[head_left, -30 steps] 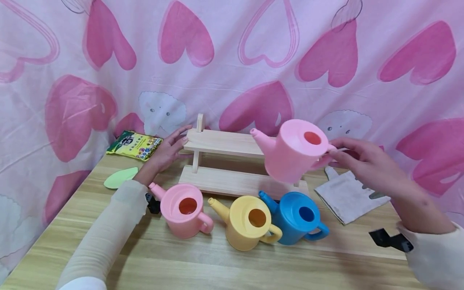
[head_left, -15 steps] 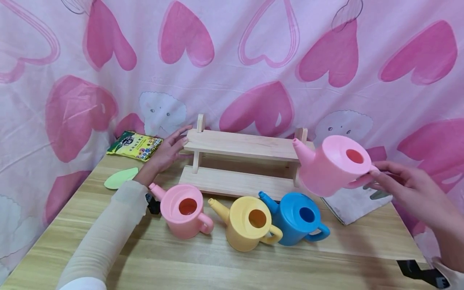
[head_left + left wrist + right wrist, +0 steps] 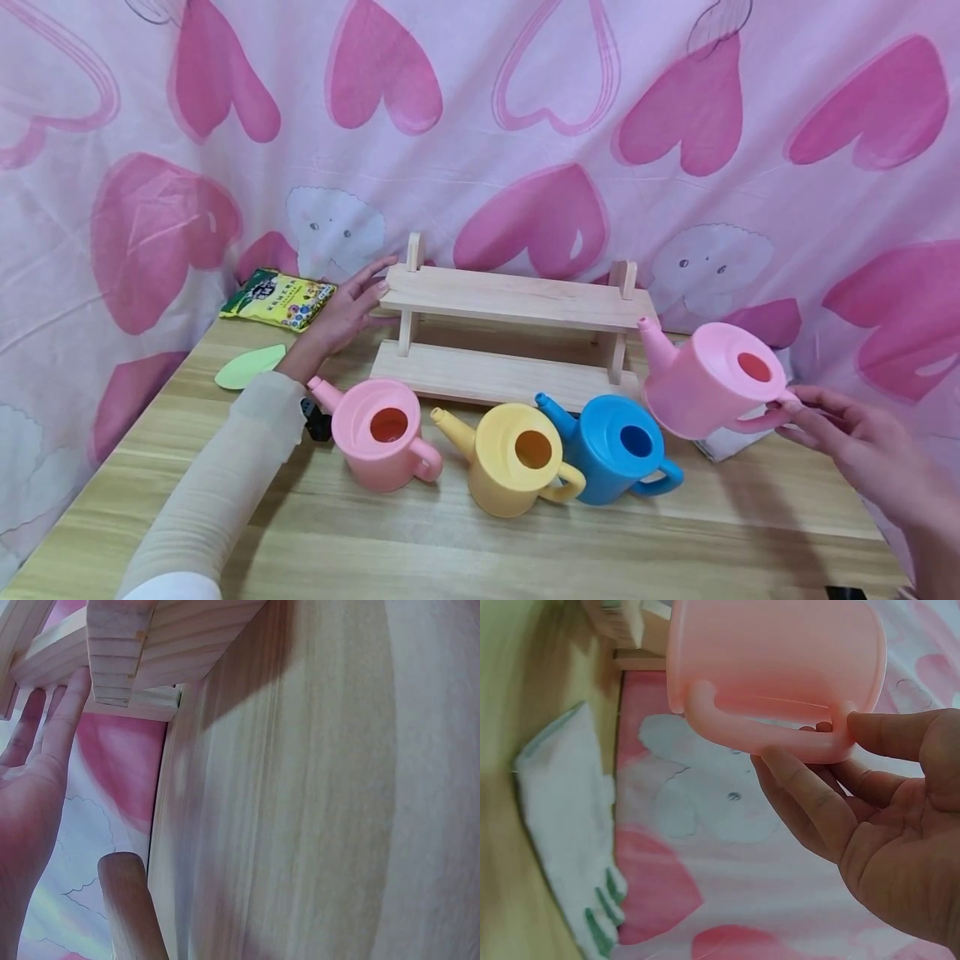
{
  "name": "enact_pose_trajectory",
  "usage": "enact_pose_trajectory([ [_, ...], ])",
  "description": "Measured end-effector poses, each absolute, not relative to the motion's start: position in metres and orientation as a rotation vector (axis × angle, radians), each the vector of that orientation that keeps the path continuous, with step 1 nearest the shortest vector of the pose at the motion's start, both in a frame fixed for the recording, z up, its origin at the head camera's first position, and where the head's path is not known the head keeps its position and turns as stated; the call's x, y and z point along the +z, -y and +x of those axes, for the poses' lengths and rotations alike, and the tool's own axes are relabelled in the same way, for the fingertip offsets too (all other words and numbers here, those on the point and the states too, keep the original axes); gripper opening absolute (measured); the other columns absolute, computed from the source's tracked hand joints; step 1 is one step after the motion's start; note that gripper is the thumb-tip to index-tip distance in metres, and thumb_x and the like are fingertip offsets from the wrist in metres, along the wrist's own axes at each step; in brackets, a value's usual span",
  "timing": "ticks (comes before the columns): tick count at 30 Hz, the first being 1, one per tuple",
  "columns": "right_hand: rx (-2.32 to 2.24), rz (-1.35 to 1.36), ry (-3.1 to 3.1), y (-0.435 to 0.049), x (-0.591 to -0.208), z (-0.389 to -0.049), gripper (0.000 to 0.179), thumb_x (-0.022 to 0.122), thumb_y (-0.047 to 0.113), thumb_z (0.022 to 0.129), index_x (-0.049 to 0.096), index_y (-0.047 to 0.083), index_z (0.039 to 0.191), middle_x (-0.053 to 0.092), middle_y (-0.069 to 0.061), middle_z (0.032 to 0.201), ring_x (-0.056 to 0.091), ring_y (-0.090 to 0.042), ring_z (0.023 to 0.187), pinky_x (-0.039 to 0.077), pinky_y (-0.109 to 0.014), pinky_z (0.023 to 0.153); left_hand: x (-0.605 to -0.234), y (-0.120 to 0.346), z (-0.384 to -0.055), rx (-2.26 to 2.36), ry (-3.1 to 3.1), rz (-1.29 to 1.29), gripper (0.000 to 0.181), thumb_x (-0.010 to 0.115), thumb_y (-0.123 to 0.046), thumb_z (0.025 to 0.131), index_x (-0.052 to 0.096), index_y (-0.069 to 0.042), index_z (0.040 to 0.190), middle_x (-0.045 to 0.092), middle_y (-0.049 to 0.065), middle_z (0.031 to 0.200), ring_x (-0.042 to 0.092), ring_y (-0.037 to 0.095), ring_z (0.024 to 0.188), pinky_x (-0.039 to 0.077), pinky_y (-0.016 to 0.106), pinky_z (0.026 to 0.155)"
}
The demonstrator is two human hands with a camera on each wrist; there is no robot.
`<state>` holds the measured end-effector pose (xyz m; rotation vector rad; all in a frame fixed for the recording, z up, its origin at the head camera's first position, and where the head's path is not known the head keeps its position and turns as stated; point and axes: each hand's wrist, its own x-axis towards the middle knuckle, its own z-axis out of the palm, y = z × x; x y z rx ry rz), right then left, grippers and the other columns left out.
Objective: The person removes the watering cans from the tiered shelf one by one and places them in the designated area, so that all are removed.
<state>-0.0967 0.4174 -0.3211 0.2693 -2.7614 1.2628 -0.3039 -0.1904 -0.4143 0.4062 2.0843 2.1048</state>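
My right hand (image 3: 862,442) pinches the handle of a light pink watering can (image 3: 701,387), held up at the right of the wooden two-tier shelf (image 3: 517,296), its spout pointing left. In the right wrist view, thumb and fingers close round the can's handle (image 3: 765,739). At the shelf's left end rests my left hand (image 3: 345,321), its fingers straight against the wood, as the left wrist view also shows. Before the shelf stand a darker pink watering can (image 3: 378,467), a yellow watering can (image 3: 498,487) and a blue watering can (image 3: 600,471).
Behind my left hand lies a yellow and green packet (image 3: 281,300), and nearer is a pale green leaf-shaped piece (image 3: 247,368). A white folded glove (image 3: 570,817) lies right of the shelf. A rounded wooden stick (image 3: 131,900) shows under my left wrist. A heart-print curtain (image 3: 450,192) hangs behind.
My right hand has carried the light pink watering can right and down, away from in front of the shelf, uncovering its right end. The left hand and the other cans have stayed put.
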Motion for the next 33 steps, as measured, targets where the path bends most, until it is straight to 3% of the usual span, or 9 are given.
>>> enact_pose_trajectory([
  [7,1.283,0.145,2.813,-0.422,-0.344,-0.085,0.021,0.055,0.009,0.108,0.063,0.0,0.124,0.073,0.011,0.106,0.07,0.001,0.095,0.058,-0.015,0.073,-0.416,0.188,-0.304,2.11,-2.077,0.412,0.061,0.057,-0.037,0.107,0.034,-0.03,0.162,0.032,0.012,0.163,0.044,0.043,0.14,0.045,0.067,0.101],
  [14,1.35,0.161,2.773,-0.425,-0.362,-0.074,0.025,0.054,0.002,0.106,0.067,0.017,0.123,0.07,0.018,0.109,0.069,0.002,0.096,0.058,-0.017,0.074,-0.416,0.19,-0.302,2.102,-2.088,0.413,0.059,0.054,-0.036,0.108,0.033,-0.029,0.163,0.031,0.013,0.163,0.044,0.043,0.14,0.045,0.067,0.102],
  [19,1.351,0.075,2.803,-0.424,-0.364,-0.069,0.02,0.055,0.006,0.107,0.064,0.0,0.124,0.068,0.018,0.109,0.069,0.001,0.095,0.06,-0.02,0.072,-0.414,0.19,-0.303,2.12,-2.057,0.439,0.061,0.054,-0.034,0.108,0.031,-0.027,0.164,0.03,0.014,0.163,0.042,0.044,0.141,0.042,0.07,0.103],
  [24,1.267,-0.068,2.888,-0.422,-0.363,-0.065,0.038,0.056,0.018,0.108,0.056,-0.012,0.13,0.069,0.008,0.107,0.068,0.001,0.092,0.06,-0.02,0.071,-0.414,0.191,-0.304,2.12,-2.066,0.442,0.06,0.054,-0.034,0.108,0.032,-0.027,0.163,0.03,0.014,0.163,0.042,0.043,0.141,0.044,0.068,0.101],
  [33,1.236,-0.262,3.029,-0.418,-0.367,-0.064,0.058,0.052,0.041,0.108,0.053,-0.008,0.139,0.073,-0.006,0.112,0.069,0.001,0.092,0.061,-0.025,0.074,-0.414,0.191,-0.305,2.133,-2.039,0.467,0.057,0.051,-0.031,0.11,0.032,-0.025,0.163,0.034,0.015,0.16,0.045,0.042,0.138,0.048,0.064,0.099],
])
